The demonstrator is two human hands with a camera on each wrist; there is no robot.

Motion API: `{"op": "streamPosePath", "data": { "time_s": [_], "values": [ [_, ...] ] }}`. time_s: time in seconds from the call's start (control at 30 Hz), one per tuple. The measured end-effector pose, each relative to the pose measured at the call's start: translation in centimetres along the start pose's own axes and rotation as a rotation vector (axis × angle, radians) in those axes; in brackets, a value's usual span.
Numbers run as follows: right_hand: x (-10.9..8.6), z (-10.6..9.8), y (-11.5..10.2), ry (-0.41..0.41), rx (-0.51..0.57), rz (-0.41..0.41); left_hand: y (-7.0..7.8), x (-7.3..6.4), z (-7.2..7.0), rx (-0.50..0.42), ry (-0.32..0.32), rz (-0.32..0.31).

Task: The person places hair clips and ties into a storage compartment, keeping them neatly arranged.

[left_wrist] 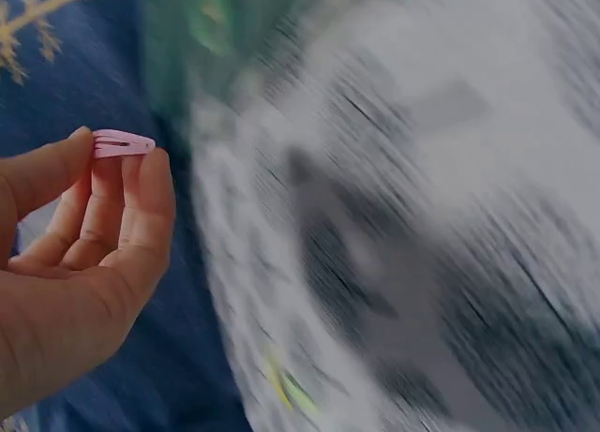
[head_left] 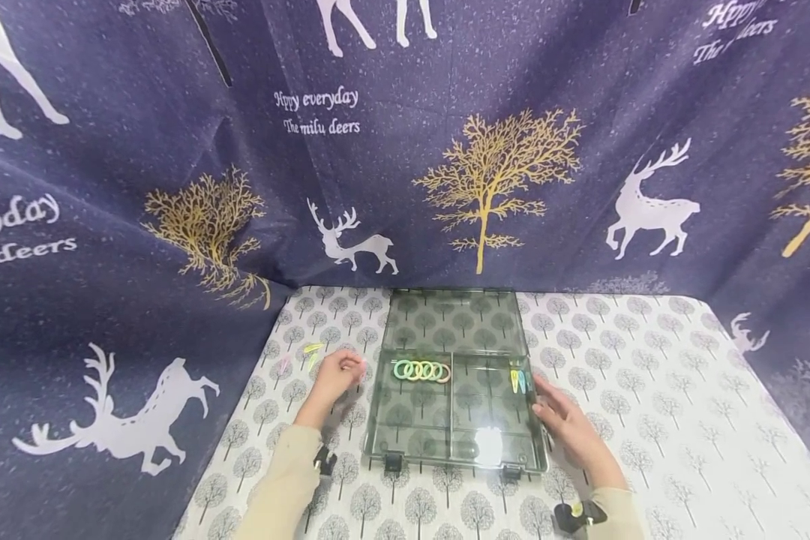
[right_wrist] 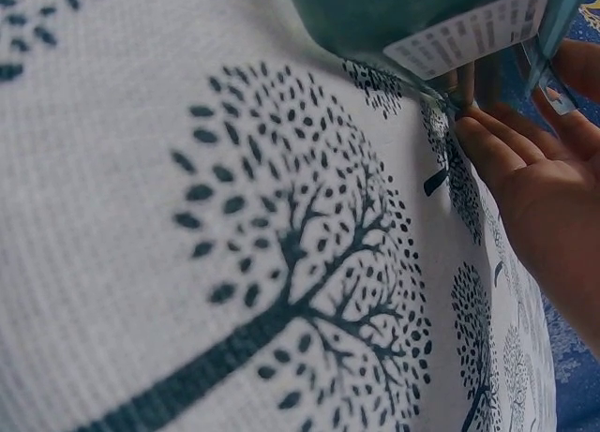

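A pink snap hair clip [left_wrist: 124,143] is pinched between the thumb and fingertips of my left hand [head_left: 340,373], raised just left of a clear, grey-green plastic box [head_left: 451,405]. The box lies with its lid [head_left: 454,322] folded back. My right hand [head_left: 570,424] rests its fingers against the box's right wall; part of its fingertips is hidden in the right wrist view. Inside, a row of several pastel rings [head_left: 421,370] occupies the left compartment. Yellow and blue hair clips [head_left: 517,381] sit by the wall of the right compartment.
Left of the left hand, yellow-green hair clips [head_left: 313,349] and a pink clip [head_left: 284,366] lie on the tree-print tablecloth [head_left: 655,450]. A dark blue deer-print curtain [head_left: 405,172] hangs behind and beside the table. Two latches [head_left: 393,461] project at the box's front.
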State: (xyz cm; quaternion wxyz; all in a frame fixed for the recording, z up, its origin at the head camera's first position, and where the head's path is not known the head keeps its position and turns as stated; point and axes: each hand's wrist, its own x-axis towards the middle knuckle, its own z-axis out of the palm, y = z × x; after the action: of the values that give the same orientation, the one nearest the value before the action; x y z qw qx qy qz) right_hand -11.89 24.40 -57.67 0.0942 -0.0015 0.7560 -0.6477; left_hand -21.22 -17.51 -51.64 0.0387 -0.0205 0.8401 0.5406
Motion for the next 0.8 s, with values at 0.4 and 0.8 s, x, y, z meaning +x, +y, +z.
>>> {"op": "streamPosePath", "data": {
  "time_s": [0.4,0.8],
  "values": [
    [0.2,-0.2,0.0,-0.015,-0.002,-0.047,6.9,2.0,7.7,-0.427,-0.164,-0.100],
    [-0.1,0.0,-0.3,-0.018,0.034,-0.057,10.1,2.1,15.4,-0.527,-0.290,-0.203]
  ]
}}
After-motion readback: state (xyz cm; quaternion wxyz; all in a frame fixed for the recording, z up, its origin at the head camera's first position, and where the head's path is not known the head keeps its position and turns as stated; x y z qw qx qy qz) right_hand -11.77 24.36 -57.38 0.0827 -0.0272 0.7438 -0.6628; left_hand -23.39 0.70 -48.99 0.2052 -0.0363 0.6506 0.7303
